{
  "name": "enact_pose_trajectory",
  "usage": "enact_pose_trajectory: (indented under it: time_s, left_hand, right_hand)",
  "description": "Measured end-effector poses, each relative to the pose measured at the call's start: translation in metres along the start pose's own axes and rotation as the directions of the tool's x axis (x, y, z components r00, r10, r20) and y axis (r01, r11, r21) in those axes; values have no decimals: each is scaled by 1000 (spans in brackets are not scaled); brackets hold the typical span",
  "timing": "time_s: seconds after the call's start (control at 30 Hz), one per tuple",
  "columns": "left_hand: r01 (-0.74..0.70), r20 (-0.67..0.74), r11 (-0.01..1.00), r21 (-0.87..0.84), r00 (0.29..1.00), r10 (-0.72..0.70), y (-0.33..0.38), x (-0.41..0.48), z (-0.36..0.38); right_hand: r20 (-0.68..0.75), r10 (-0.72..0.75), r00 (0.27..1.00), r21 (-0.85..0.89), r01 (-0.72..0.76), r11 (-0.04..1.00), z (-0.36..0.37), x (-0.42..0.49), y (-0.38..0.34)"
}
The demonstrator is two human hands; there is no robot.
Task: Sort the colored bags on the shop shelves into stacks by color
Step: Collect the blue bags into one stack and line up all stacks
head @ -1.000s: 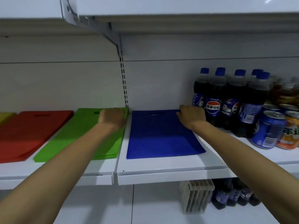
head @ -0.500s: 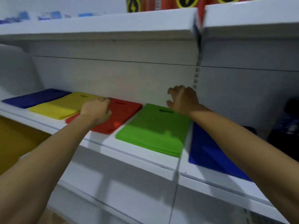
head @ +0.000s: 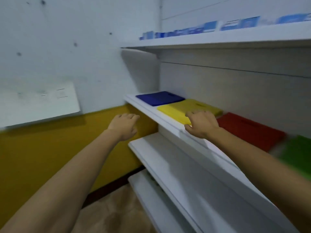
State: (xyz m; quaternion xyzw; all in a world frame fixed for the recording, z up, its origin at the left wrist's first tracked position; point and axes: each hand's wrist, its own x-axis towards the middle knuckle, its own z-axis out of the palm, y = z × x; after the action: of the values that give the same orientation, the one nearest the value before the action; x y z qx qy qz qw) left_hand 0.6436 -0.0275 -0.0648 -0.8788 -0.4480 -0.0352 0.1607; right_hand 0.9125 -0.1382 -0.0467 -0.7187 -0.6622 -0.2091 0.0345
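Flat stacks of bags lie in a row on the white shelf [head: 170,126]: a blue stack [head: 159,98] at the far left end, then yellow [head: 185,109], red [head: 249,130] and a blurred green one [head: 297,153] at the right edge. My right hand [head: 201,126] hovers over the near right corner of the yellow stack with loosely curled fingers; contact is unclear. My left hand [head: 125,126] hangs in the air left of the shelf end, fingers loosely curled, holding nothing.
A wall [head: 67,47], white above and yellow below, closes off the left side, with a white board [head: 38,103] on it. An upper shelf [head: 218,37] carries blue packets. Two bare lower shelves [head: 168,157] jut out beneath. The floor is brown.
The view has swung left along the shelf, past the green and red stacks to the yellow and blue ones. My hands have left the green and red stacks and moved left too.
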Motion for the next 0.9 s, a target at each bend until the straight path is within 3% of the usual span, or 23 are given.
enact_pose_trajectory:
  time_s: [0.2,0.4,0.63,0.9]
  left_hand:
    - [147,84,989,34,985,-150,-135,-32,47]
    - [226,62,974,-18,973,-224,-199,-38,87]
    - [201,64,980,-8,978,-200,-248,10,118]
    - [126,-3,992,-16,992,-126,-293,148,124]
  right_hand:
    - [-78,-106,991,152,116,982,25,90,-141]
    - [-76,-259,963,152,267,952,54,153,-221]
    - [-73,-309,948,114,316,942,84,240,-252]
    - [-130,-190,973,180,211,961,99,369,-218]
